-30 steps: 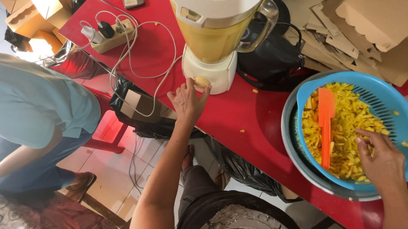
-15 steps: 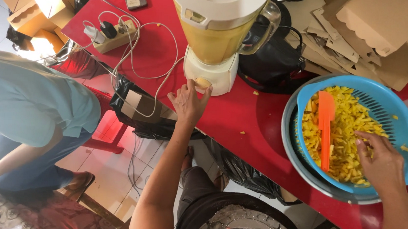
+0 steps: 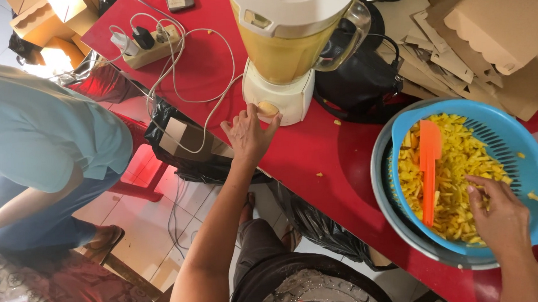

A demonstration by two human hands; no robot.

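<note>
Left hand [image 3: 250, 133] fingers spread, tips on blender [image 3: 288, 50] dial; right hand [image 3: 500, 218] fingers curled loose into yellow fruit bits [image 3: 457, 177].
Fruit in blue colander [image 3: 532, 172] w/ orange spatula [image 3: 430, 166], right side of red table [image 3: 319, 154]; blender far centre; tiled floor [image 3: 137, 227] left.

The left hand [image 3: 249, 135] rests at the base of the white plastic blender with a yellow-filled jug [image 3: 288, 50], which stands on the red table [image 3: 319, 154]. To the right, the right hand [image 3: 500, 218] lies in the blue plastic colander of yellow fruit pieces [image 3: 535, 172], beside the orange spatula [image 3: 430, 166]. Behind the right hand lie flat brown cardboard boxes [image 3: 491, 25]. A white power strip [image 3: 150, 46] sits beyond the left hand.
</note>
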